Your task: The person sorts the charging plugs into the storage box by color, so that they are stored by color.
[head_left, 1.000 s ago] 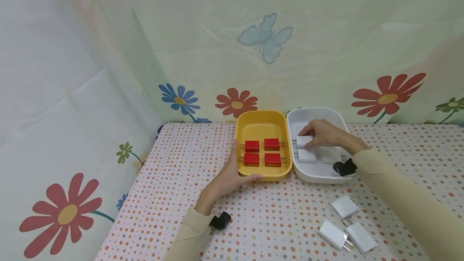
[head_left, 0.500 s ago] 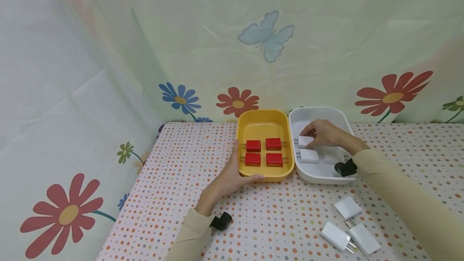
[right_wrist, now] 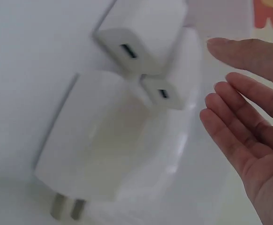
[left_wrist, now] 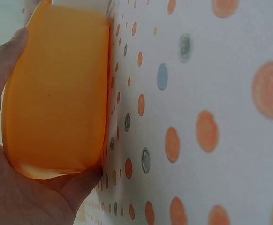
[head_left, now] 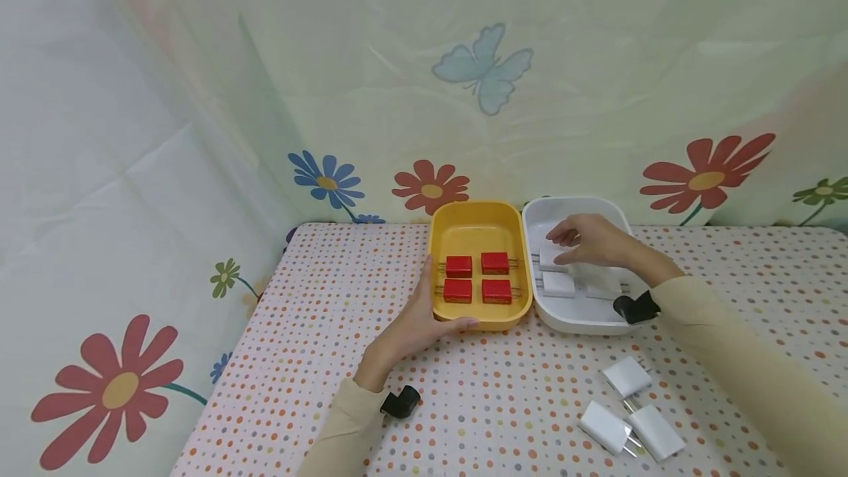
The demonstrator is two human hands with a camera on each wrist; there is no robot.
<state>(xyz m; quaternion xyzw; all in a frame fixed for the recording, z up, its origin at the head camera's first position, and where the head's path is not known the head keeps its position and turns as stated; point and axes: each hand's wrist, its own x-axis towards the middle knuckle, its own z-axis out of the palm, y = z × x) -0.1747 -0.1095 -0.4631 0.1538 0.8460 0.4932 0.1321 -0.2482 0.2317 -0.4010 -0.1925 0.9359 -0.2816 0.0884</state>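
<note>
My left hand [head_left: 422, 321] holds the near left corner of the yellow tray [head_left: 481, 216], fingers along its left side and thumb along the front. In the left wrist view the tray's yellow wall [left_wrist: 56, 89] fills the space between finger and thumb. Over the white tray [head_left: 575, 206], my right hand [head_left: 598, 240] hovers with loosely bent fingers, apart from the chargers. Below it lies a white plug charger [head_left: 551, 258], partly covered by the fingers in the head view. Two more white chargers, a left one [head_left: 559, 285] and a right one [head_left: 603, 284], lie in the white tray.
Several red plug chargers [head_left: 458, 266] lie in the yellow tray. On the dotted tablecloth [head_left: 490, 396], three loose white chargers [head_left: 627, 377] lie in front of the white tray. A flowered curtain [head_left: 371, 79] hangs behind the table.
My right hand has let go of the white charger and lifted slightly away, leaving it in the white tray. My left hand stays at the yellow tray.
</note>
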